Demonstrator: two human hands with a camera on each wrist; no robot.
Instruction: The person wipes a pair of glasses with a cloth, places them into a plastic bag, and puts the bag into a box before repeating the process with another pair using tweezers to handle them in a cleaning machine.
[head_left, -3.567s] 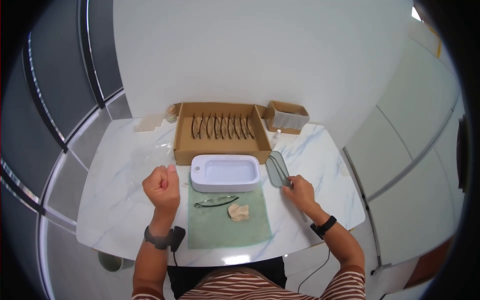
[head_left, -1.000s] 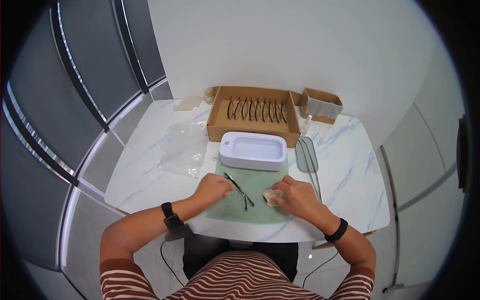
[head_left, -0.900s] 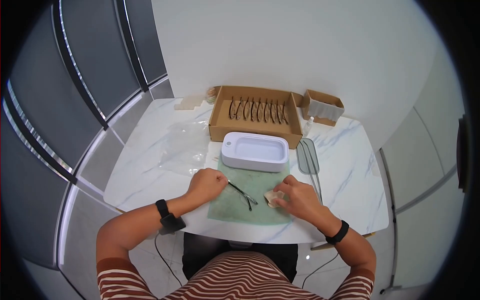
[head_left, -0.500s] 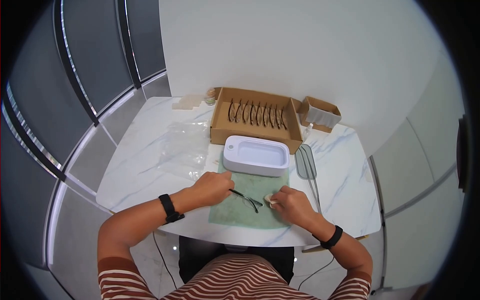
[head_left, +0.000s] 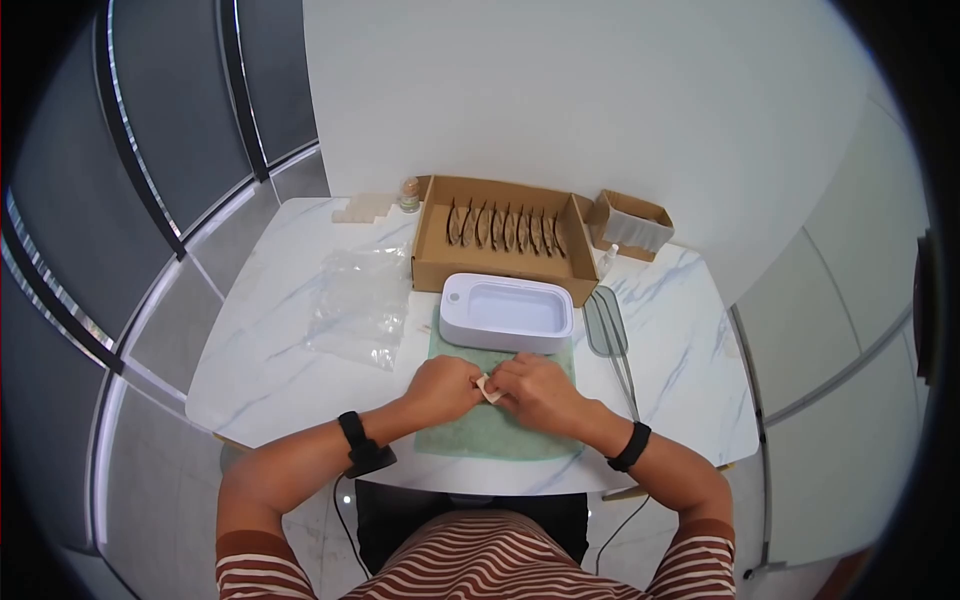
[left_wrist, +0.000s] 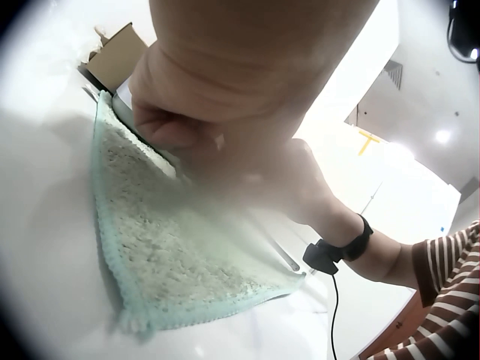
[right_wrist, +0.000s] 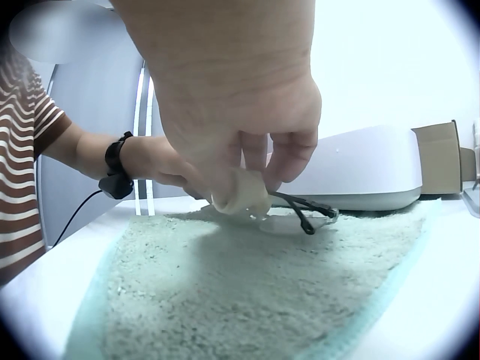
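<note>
Both hands meet over the green towel [head_left: 500, 435]. A small beige cloth [head_left: 489, 391] sits between them, with the fingers of my right hand [head_left: 542, 392] pinching it. My left hand [head_left: 445, 388] holds a pair of eyeglasses, which the hands hide in the head view. In the right wrist view, the dark frame of the eyeglasses [right_wrist: 306, 214] sticks out past the cloth [right_wrist: 244, 192], with a clear lens low over the towel. The left wrist view is blurred around the fingers.
Just behind the hands stands a white-lavender tub [head_left: 508, 340]. Beyond it, a cardboard box [head_left: 500, 272] holds several dark-framed glasses in a row. A clear plastic bag [head_left: 360, 310] lies left; a grey mesh strainer [head_left: 605, 325], small bottle [head_left: 608, 260] and smaller box [head_left: 630, 225] are right.
My right hand picked the cloth up off the towel and moved left with it to the eyeglasses. Earlier, my left hand picked up the eyeglasses from the towel; my right hand left the strainer.
</note>
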